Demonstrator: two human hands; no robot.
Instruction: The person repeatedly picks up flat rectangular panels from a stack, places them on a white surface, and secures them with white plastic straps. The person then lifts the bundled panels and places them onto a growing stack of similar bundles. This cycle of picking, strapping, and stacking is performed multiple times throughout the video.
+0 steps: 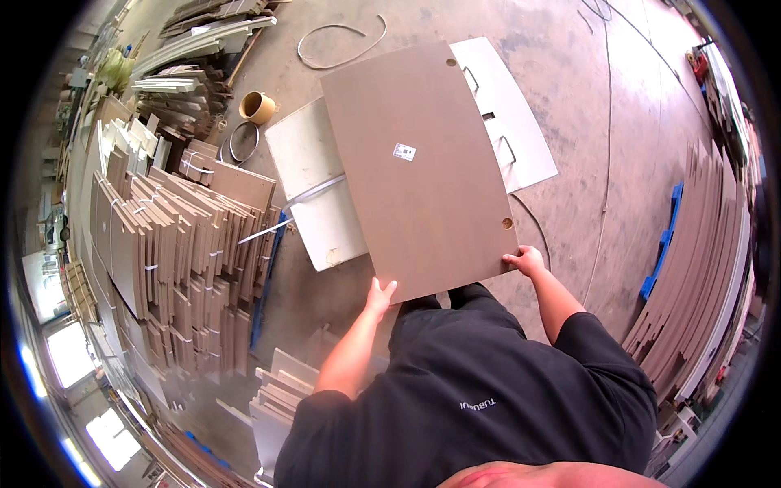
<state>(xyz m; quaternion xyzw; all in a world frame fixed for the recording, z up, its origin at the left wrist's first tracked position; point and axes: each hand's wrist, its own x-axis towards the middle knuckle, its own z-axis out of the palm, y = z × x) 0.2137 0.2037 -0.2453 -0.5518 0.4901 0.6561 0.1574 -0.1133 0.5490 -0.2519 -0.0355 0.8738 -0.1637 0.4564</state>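
A large brown panel, like a cabinet door with two round hinge holes along its right edge and a small white label, is held out before me. My left hand grips its near left corner, thumb on top. At the near right corner my right hand is closed on the panel the same way, its fingers mostly hidden beneath. Under the panel lies a white board on the left, with a pale strap across it. White boarding with black handles shows on the right.
At left stand strapped stacks of brown panels, with loose offcuts behind. A tape roll and strap coil lie near them. More brown panels lean at right beside a blue pallet. A cable crosses the floor.
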